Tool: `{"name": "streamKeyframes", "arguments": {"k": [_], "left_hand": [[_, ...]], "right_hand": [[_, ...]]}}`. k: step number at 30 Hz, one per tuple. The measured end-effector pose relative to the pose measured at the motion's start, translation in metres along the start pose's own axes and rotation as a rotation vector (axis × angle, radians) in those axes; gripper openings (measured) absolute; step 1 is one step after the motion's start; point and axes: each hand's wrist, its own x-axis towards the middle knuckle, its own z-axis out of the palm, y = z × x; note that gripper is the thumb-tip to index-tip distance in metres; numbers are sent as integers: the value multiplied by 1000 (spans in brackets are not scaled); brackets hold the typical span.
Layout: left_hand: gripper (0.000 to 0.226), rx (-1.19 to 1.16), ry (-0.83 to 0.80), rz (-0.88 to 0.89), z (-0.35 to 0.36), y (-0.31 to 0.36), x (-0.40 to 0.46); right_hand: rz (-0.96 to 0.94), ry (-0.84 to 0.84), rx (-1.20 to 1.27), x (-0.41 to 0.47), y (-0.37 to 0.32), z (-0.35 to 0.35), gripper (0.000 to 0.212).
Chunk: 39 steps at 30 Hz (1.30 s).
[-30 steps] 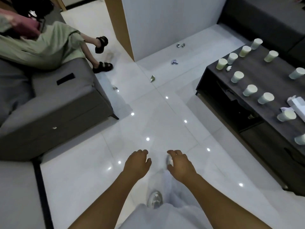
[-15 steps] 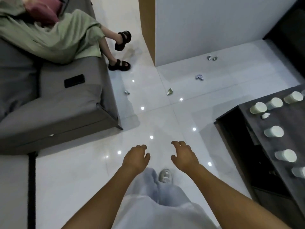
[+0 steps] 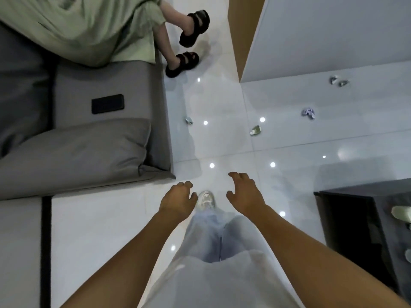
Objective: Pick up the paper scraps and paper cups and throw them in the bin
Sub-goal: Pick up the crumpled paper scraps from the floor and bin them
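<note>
— Hands first: what are they doing?

— Left hand (image 3: 178,202) and right hand (image 3: 244,196) both hang out in front, fingers loosely curled, holding nothing.

— So which step is this?

— The approach, I'd judge; nothing is gathered yet. Small crumpled paper scraps lie on the glossy white tiled floor (image 3: 289,196): a greyish one (image 3: 189,120) just beside the front edge of the grey fabric sofa (image 3: 89,152), a greenish one (image 3: 255,130) out in the open floor, a bluish-white one (image 3: 308,113) further right, and a grey pair (image 3: 338,81) near the foot of the white wall (image 3: 333,36).

— And the cups?

— One pale paper cup (image 3: 401,215) shows at the right, on the dark wooden bench (image 3: 391,196). No bin is in view.

— Next move?

— Probably stepping forward, stooping, and pinching up the nearest scrap. The seated person's black sandals (image 3: 189,47) are close by.
</note>
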Motion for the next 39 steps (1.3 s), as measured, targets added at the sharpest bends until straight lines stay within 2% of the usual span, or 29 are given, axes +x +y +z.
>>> {"name": "streamKeyframes", "arguments": {"k": [8, 14, 20, 26, 36, 39], "left_hand": [[39, -105, -21, -143, -17, 2, 136], [37, -207, 2, -259, 10, -8, 251], [36, -225, 19, -313, 60, -43, 368], [37, -224, 36, -332, 122, -95, 484], [37, -265, 107, -367, 203, -183, 615], [34, -261, 95, -364, 214, -197, 629]], "right_hand": [[-50, -52, -7, 161, -13, -34, 57], [-108, -109, -67, 301, -1, -14, 58], [-155, -102, -114, 442, 16, 38, 58], [-196, -65, -98, 584, 25, 118, 59], [-309, 36, -19, 780, -12, 234, 74], [-342, 96, -40, 804, -21, 254, 59]]}}
